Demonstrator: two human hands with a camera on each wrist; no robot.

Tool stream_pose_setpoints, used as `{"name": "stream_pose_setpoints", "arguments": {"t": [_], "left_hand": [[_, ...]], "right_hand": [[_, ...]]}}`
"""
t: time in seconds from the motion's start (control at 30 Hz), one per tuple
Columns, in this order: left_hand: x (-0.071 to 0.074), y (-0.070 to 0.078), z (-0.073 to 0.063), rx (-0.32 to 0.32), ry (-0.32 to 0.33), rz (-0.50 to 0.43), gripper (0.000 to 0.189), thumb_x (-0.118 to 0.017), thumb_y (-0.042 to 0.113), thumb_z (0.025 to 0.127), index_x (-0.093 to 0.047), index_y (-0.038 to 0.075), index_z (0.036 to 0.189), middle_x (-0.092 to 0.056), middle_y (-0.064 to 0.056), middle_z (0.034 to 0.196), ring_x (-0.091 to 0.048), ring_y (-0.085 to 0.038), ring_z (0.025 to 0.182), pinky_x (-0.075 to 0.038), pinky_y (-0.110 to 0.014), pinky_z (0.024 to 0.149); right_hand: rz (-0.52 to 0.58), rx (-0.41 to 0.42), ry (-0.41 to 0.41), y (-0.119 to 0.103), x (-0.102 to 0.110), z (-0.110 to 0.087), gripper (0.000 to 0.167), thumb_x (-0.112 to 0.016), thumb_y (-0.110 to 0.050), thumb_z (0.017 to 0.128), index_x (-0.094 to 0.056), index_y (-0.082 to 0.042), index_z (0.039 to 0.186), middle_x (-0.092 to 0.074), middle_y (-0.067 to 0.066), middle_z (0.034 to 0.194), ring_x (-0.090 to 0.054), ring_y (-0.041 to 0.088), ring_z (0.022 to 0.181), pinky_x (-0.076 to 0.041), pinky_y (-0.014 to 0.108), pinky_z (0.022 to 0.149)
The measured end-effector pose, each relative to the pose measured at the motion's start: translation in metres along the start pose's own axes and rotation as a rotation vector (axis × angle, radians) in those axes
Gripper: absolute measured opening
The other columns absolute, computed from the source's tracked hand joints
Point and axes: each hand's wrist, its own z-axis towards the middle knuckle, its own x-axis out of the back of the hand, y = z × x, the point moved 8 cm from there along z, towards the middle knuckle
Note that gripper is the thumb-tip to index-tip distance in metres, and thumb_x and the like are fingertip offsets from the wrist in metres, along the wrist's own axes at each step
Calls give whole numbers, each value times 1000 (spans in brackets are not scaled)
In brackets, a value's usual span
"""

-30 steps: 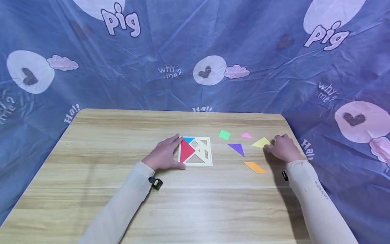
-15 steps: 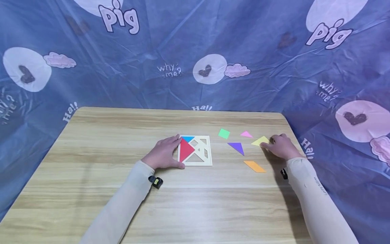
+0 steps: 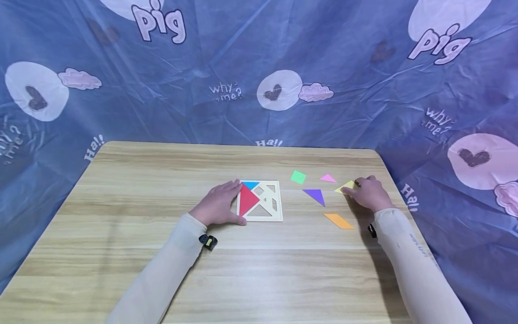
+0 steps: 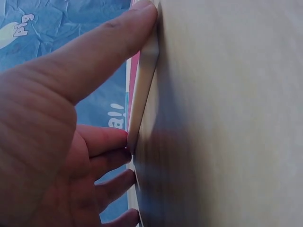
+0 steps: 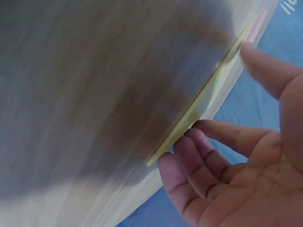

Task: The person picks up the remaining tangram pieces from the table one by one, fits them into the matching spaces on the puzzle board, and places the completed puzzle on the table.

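The left hand (image 3: 218, 203) grips the left side of a white tangram tray (image 3: 280, 208), thumb at its near edge and fingertips toward its far left corner. A large red triangle (image 3: 247, 200) and a blue triangle (image 3: 250, 185) sit in the tray; its other cut-outs show bare. In the left wrist view, the thumb (image 4: 113, 40) lies along the tray's edge (image 4: 143, 90). The right hand (image 3: 369, 193) holds a yellow triangle (image 5: 203, 101) low over the wood, thumb at one end and curled fingertips along its edge; part of it is hidden in the head view.
A green square (image 3: 298, 177), a pink triangle (image 3: 328, 178), a purple triangle (image 3: 316, 196) and an orange parallelogram (image 3: 339, 221) lie on the wooden table (image 3: 259, 270) between tray and right hand. A blue printed cloth (image 3: 202, 117) hangs behind the table.
The right hand has shifted slightly left over the yellow triangle, its thumb and fingers closing in and covering more of it. The left hand and tray stay put.
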Motion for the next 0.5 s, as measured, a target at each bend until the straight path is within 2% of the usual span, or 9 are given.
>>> {"name": "stream_pose_setpoints", "arguments": {"t": [0.2,0.5], "left_hand": [[-2,2,-1,0,-7,12,117,-84,62,76,-30,3,162,-25,-12,170,-23,-33,157,-22,-52,126],[-2,3,-2,12,-5,22,116,-85,62,76,-32,2,161,-26,-13,170,-25,-32,157,-24,-52,126]], "right_hand": [[16,9,30,-3,3,-2,69,-62,-39,102,-50,21,136,-47,43,128,-47,56,116,-45,67,93],[59,11,15,-4,4,-3,68,-66,-33,100,-49,22,137,-49,42,130,-46,57,121,-41,68,103]]}}
